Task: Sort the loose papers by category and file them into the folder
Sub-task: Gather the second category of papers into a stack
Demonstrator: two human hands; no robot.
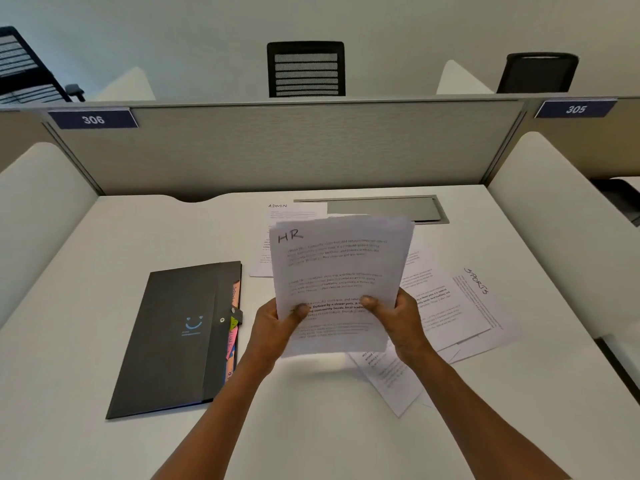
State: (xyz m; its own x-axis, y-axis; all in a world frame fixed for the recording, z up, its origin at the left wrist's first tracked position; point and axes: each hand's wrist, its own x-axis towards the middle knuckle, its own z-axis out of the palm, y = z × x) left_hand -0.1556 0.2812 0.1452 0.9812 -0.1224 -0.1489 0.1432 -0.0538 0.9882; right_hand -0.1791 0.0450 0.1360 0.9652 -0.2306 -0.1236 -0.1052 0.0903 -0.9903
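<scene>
Both hands hold a stack of white papers [341, 268] upright above the desk; its top sheet is headed "HR". My left hand [277, 327] grips the stack's lower left edge, my right hand [398, 320] its lower right edge. A closed dark grey folder [173, 341] with coloured tabs along its right side lies flat to the left. Behind the stack lies a sheet headed "ADMIN" [294, 211]. To the right lies a sheet headed "SPORTS" [474, 299] among other loose papers [391, 379], partly hidden by the stack.
The white desk [86, 271] is walled by a grey partition [277, 150] at the back and white side panels. A grey cable hatch [384, 207] is set into the desk at the back. Black chairs stand beyond the partition.
</scene>
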